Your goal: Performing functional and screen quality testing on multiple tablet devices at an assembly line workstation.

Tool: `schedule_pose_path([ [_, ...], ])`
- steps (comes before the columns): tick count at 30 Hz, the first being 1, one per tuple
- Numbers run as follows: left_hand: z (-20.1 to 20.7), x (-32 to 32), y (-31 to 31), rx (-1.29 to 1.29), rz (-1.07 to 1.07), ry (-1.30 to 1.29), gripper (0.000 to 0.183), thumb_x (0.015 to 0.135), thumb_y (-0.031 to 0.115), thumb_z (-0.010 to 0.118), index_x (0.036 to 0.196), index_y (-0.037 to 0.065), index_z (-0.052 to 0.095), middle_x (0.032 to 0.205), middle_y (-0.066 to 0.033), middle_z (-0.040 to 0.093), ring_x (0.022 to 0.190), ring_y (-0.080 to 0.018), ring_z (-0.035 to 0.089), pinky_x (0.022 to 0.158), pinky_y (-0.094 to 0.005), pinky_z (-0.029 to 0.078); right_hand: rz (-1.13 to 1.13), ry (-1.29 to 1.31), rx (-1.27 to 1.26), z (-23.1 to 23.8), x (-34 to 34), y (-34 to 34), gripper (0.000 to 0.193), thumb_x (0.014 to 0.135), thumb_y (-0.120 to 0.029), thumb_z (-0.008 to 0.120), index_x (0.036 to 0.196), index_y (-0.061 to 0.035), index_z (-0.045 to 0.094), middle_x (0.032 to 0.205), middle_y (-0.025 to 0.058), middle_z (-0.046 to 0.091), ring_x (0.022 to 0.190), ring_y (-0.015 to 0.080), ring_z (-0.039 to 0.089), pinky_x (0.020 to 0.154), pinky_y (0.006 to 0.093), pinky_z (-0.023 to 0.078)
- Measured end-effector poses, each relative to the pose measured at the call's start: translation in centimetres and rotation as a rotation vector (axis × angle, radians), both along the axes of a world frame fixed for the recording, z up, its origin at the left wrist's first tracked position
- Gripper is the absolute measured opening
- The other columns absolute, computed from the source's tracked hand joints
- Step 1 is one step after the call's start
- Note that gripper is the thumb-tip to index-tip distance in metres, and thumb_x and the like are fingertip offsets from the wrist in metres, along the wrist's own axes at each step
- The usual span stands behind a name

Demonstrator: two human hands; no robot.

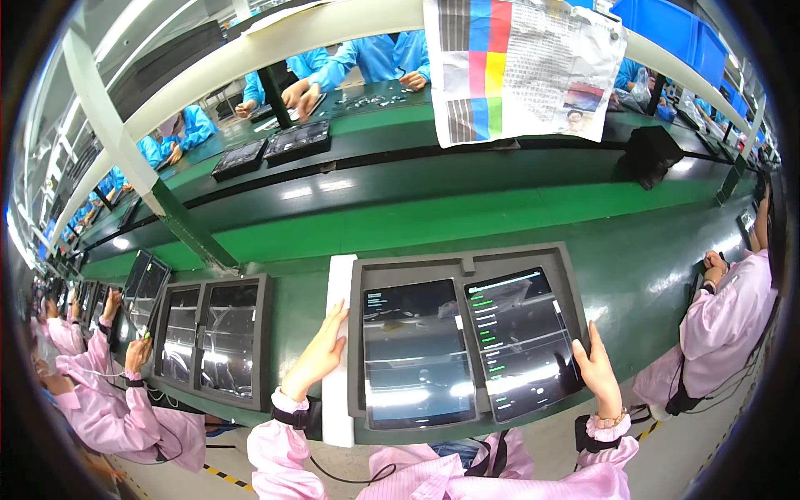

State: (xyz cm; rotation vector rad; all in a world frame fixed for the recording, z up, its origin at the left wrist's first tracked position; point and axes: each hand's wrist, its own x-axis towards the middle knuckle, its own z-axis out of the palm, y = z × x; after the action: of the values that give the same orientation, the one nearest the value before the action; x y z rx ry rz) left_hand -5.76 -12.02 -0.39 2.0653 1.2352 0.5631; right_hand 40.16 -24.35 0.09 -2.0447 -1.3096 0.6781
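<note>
A dark grey foam tray (358,400) lies in front of me on the green bench, holding two tablets side by side. The left tablet (419,354) has a dark screen with a little small text at its top. On the right tablet (521,342), lines of white and green text run down a black screen; it sits slightly tilted in its slot. My left hand (318,357), fingers stretched out, rests along a white strip (337,417) beside the tray's left edge. At the tray's right edge my right hand (597,368) is open, thumb apart, close to the right tablet. Neither hand grips anything.
Another foam tray (263,333) with two tablets lies to the left, near a co-worker in pink (117,400). A second pink-sleeved person (729,308) works at the right. A slanted post (179,217) and a hanging printed sheet (525,75) stand beyond the bench.
</note>
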Motion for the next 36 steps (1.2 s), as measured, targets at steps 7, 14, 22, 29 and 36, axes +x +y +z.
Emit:
schedule_pose_path([
  [7, 1.1, 0.8, -0.8, 0.101, 0.063, 0.267, 0.056, 0.084, -0.003, 0.044, 0.138, 0.005, 0.030, 0.148, -0.0123, 0.025, 0.137, -0.0269, 0.024, 0.111, -0.0468, 0.016, 0.382, -0.644, 0.130, 3.8, -3.2, 3.1, 0.050, 0.087, -0.036, 0.057, 0.129, -0.0102, 0.048, 0.136, 0.0266, 0.033, 0.129, 0.0409, 0.029, 0.103, 0.0531, 0.023],
  [14, 3.4, 1.6, -3.2, 0.194, 0.084, 0.251, 0.056, 0.083, -0.005, 0.045, 0.137, 0.003, 0.031, 0.141, -0.0140, 0.036, 0.133, -0.0292, 0.031, 0.111, -0.0468, 0.020, 0.599, -0.772, 0.221, 4.2, -5.3, 7.7, 0.051, 0.084, -0.046, 0.056, 0.124, -0.0131, 0.055, 0.134, 0.0274, 0.036, 0.131, 0.0401, 0.026, 0.104, 0.0588, 0.020],
  [22, 5.3, 1.8, -4.0, 0.210, 0.041, 0.250, 0.054, 0.082, -0.007, 0.045, 0.134, 0.002, 0.034, 0.138, -0.0143, 0.039, 0.132, -0.0311, 0.032, 0.111, -0.0472, 0.019, 0.542, -0.690, 0.214, 3.9, -5.1, 7.0, 0.053, 0.083, -0.044, 0.059, 0.123, -0.0101, 0.054, 0.132, 0.0257, 0.039, 0.128, 0.0383, 0.032, 0.103, 0.0551, 0.024],
  [29, 5.8, 2.7, -3.3, 0.270, 0.006, 0.273, 0.047, 0.082, -0.006, 0.046, 0.127, 0.005, 0.041, 0.133, -0.0106, 0.046, 0.129, -0.0294, 0.037, 0.109, -0.0493, 0.021, 0.227, -0.066, 0.089, 3.8, -1.5, 4.8, 0.046, 0.087, -0.019, 0.060, 0.123, 0.0044, 0.044, 0.096, 0.0199, 0.060, 0.082, 0.0328, 0.060, 0.075, 0.0346, 0.047],
  [36, 4.7, 3.5, -2.2, 0.308, 0.001, 0.349, 0.047, 0.081, -0.006, 0.046, 0.127, 0.006, 0.042, 0.132, -0.0076, 0.048, 0.128, -0.0270, 0.038, 0.108, -0.0522, 0.020, 0.083, 0.254, -0.086, 1.9, 0.6, 3.9, 0.041, 0.094, -0.031, 0.051, 0.112, 0.0054, 0.052, 0.078, 0.0062, 0.058, 0.067, 0.0114, 0.054, 0.056, 0.0260, 0.046],
])
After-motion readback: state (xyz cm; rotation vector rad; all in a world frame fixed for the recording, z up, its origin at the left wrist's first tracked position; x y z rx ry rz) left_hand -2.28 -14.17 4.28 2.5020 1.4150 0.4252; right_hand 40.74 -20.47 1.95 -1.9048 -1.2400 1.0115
